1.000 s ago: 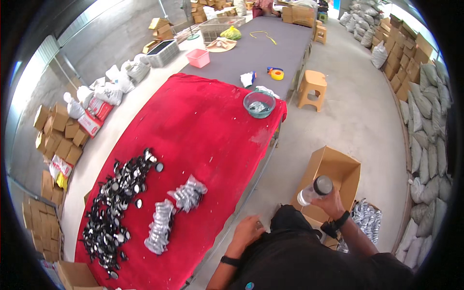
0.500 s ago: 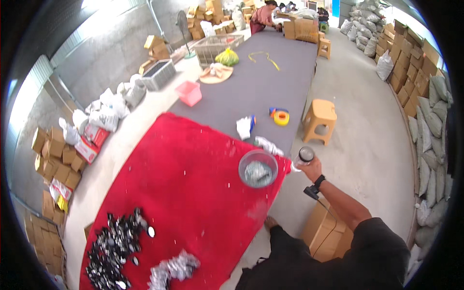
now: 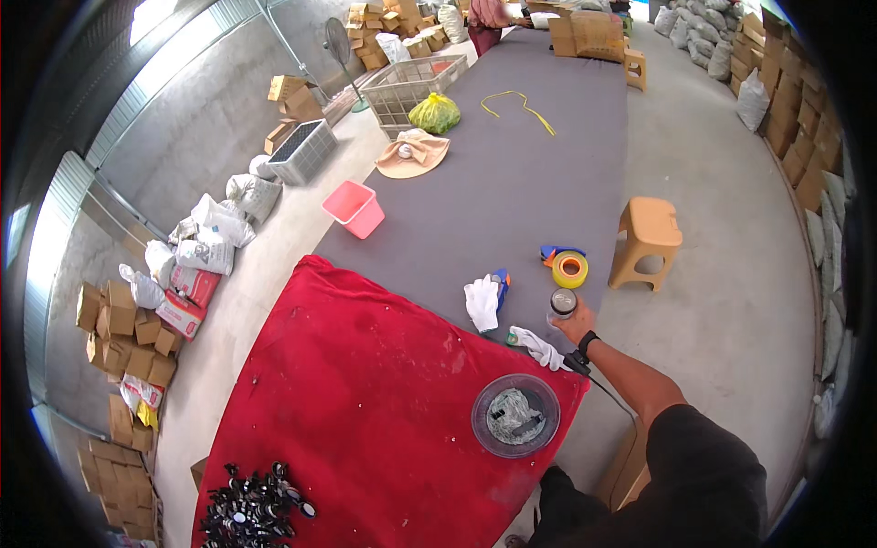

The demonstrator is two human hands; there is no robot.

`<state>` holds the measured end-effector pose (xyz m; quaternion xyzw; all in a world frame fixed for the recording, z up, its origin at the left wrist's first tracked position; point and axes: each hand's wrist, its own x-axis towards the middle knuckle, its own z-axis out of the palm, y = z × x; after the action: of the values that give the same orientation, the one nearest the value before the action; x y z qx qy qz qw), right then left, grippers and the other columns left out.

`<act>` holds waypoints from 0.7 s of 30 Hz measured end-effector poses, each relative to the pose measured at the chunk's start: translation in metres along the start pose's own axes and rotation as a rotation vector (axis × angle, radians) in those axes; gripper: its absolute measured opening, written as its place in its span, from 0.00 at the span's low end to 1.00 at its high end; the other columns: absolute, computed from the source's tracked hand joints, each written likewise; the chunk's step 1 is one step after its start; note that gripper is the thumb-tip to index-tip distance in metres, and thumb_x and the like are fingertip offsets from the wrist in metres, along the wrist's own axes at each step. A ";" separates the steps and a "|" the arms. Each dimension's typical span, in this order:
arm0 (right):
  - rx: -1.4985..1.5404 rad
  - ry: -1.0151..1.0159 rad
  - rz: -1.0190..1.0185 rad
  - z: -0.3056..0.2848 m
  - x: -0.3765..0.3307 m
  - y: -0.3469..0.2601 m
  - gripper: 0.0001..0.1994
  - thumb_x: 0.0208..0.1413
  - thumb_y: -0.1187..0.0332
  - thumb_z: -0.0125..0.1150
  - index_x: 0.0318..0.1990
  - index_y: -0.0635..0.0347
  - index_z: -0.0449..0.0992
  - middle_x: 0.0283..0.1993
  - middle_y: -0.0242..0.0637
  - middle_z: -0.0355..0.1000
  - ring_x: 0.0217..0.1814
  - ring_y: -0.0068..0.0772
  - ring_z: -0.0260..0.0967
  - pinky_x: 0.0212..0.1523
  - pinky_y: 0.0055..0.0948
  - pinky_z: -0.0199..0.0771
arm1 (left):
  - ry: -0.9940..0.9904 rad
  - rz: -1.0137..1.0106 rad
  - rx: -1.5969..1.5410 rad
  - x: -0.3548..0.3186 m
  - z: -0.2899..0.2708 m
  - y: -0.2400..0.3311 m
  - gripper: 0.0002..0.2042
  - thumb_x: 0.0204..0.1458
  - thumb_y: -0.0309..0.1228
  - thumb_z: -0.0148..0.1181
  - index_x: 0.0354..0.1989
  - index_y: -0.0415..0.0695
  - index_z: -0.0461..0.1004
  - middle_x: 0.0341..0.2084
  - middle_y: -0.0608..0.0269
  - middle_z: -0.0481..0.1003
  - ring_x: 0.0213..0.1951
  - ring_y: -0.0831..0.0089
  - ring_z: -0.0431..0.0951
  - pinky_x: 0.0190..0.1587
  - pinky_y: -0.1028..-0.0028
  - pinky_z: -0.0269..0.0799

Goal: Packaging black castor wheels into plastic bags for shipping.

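Grip of the right hand [image 3: 577, 323] on a jar [image 3: 563, 304], viewed from above. The fingers wrap its clear side below a dark round lid; the left hand lies outside the view, its state untold. The jar is above the grey bench [image 3: 548, 192], near the right edge; whether its base touches cannot be seen. By its look, it should prove light and stiff, smooth enough to slip in a loose hold, and liable to dent or crack under hard squeezing. The sounder purchase is around the body, since a lid grasped alone might turn or come away. A black strap [image 3: 587, 342] circles the wrist. Just beyond the jar lies yellow tape [image 3: 570, 282]; to the left, a white glove [image 3: 480, 304]; nearer, a second glove [image 3: 541, 348]. Farther out, a clear bowl [image 3: 480, 429] on red cloth [image 3: 365, 384] contains crumpled, shiny material. At lower left, small black pieces [image 3: 245, 508] form a heap.
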<state>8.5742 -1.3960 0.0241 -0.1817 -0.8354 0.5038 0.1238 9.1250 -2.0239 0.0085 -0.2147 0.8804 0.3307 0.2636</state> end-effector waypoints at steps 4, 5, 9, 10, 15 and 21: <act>-0.054 -0.036 -0.077 0.017 0.014 -0.001 0.42 0.41 0.61 0.85 0.66 0.61 0.73 0.59 0.50 0.82 0.64 0.51 0.81 0.65 0.45 0.80 | -0.076 0.011 -0.041 0.010 0.003 0.007 0.25 0.63 0.46 0.65 0.61 0.41 0.81 0.55 0.41 0.81 0.58 0.48 0.80 0.61 0.53 0.76; -0.028 -0.031 -0.080 0.018 0.013 -0.001 0.42 0.41 0.61 0.85 0.66 0.61 0.73 0.60 0.50 0.82 0.64 0.51 0.80 0.65 0.45 0.80 | -0.094 0.015 -0.052 0.010 0.006 0.007 0.25 0.63 0.46 0.66 0.61 0.41 0.81 0.55 0.41 0.81 0.58 0.48 0.80 0.62 0.52 0.76; 0.013 -0.037 -0.078 0.022 0.009 0.003 0.44 0.41 0.61 0.85 0.69 0.60 0.71 0.61 0.50 0.81 0.65 0.51 0.79 0.66 0.44 0.79 | -0.163 0.045 -0.104 0.007 0.017 0.008 0.25 0.62 0.46 0.67 0.61 0.41 0.80 0.56 0.41 0.80 0.59 0.48 0.80 0.63 0.52 0.75; 0.014 -0.043 -0.083 0.024 0.008 0.004 0.44 0.41 0.61 0.85 0.69 0.60 0.71 0.61 0.50 0.81 0.65 0.51 0.79 0.66 0.44 0.79 | -0.177 0.052 -0.118 0.003 0.021 0.008 0.25 0.62 0.46 0.67 0.61 0.41 0.80 0.56 0.41 0.80 0.60 0.47 0.79 0.63 0.52 0.75; -0.055 -0.123 -0.046 0.040 0.001 0.043 0.55 0.38 0.59 0.86 0.77 0.62 0.62 0.67 0.54 0.77 0.71 0.55 0.75 0.70 0.48 0.76 | -0.235 0.063 -0.189 -0.043 0.038 0.006 0.26 0.60 0.45 0.69 0.61 0.40 0.80 0.57 0.40 0.80 0.61 0.47 0.79 0.65 0.51 0.74; -0.843 -0.151 -0.218 -0.048 0.033 0.138 0.29 0.53 0.51 0.73 0.58 0.62 0.81 0.61 0.50 0.80 0.64 0.56 0.76 0.68 0.51 0.74 | -0.135 -0.163 -0.514 -0.300 0.182 -0.054 0.26 0.59 0.45 0.71 0.60 0.40 0.80 0.59 0.40 0.79 0.63 0.46 0.78 0.68 0.51 0.73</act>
<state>8.5879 -1.2844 -0.0753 -0.0897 -0.9889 0.1150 0.0297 9.4445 -1.8739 0.0482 -0.3221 0.7279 0.5346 0.2841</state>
